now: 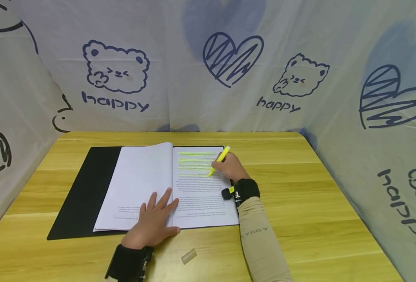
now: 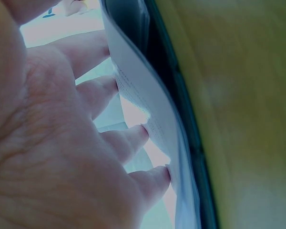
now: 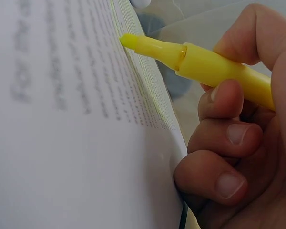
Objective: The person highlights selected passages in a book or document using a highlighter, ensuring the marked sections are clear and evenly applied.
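Observation:
An open black folder [image 1: 77, 196] with white printed pages lies on the table. My right hand [image 1: 231, 166] holds a yellow highlighter [image 1: 222, 154], its tip at a line of text on the right page [image 1: 204, 213]. In the right wrist view the highlighter [image 3: 219, 69] is uncapped, gripped between thumb and curled fingers, its tip at the printed lines. Yellow strokes mark several lines in that page's upper part. My left hand [image 1: 155, 223] is spread flat with its fingertips on the pages around the fold; the left wrist view shows its straight fingers [image 2: 126, 143] touching the paper.
A translucent cap [image 1: 188, 256] lies on the wooden table [image 1: 317, 219] near its front, just right of my left hand. White cloth [image 1: 179, 78] with drawn bears and hearts hangs behind the table and along both sides.

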A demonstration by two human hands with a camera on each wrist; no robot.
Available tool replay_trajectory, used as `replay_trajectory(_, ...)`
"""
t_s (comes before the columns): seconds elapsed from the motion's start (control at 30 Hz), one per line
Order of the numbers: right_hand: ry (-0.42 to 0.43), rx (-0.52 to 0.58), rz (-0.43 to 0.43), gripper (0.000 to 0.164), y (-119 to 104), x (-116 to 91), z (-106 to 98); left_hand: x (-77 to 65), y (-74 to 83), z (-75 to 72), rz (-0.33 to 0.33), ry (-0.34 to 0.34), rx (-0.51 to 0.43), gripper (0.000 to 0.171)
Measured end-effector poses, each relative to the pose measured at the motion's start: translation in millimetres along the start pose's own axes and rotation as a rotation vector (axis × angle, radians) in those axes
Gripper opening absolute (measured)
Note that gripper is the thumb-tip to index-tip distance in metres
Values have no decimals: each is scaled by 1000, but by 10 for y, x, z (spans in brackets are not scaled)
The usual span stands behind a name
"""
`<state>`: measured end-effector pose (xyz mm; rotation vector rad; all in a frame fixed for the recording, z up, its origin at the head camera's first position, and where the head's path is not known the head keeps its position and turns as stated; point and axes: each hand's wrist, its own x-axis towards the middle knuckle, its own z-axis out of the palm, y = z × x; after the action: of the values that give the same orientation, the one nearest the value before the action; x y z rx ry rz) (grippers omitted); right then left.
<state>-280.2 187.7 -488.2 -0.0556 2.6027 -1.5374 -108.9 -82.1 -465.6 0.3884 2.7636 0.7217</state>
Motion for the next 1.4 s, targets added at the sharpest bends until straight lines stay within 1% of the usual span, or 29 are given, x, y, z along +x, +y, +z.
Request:
replay_trajectory(0.4, 19, -23, -16, 15, 36, 0, -43, -7, 3, -1, 5, 8, 4, 81)
replay_trajectory(0.63, 16, -51, 1, 16, 26, -5, -67, -10, 7, 1, 9, 12, 6, 81)
replay_trajectory(0.87, 18, -41, 28, 19, 35, -5, -81, -10, 6, 3, 13, 16, -1, 80)
replay_trajectory(1.17, 16, -36, 40, 20, 55, 4, -90, -14, 16, -9, 10, 12, -2, 80)
replay_trajectory(1.4, 22, -26, 32, 18, 50, 12, -100, -18, 13, -12, 16, 17, -10, 80)
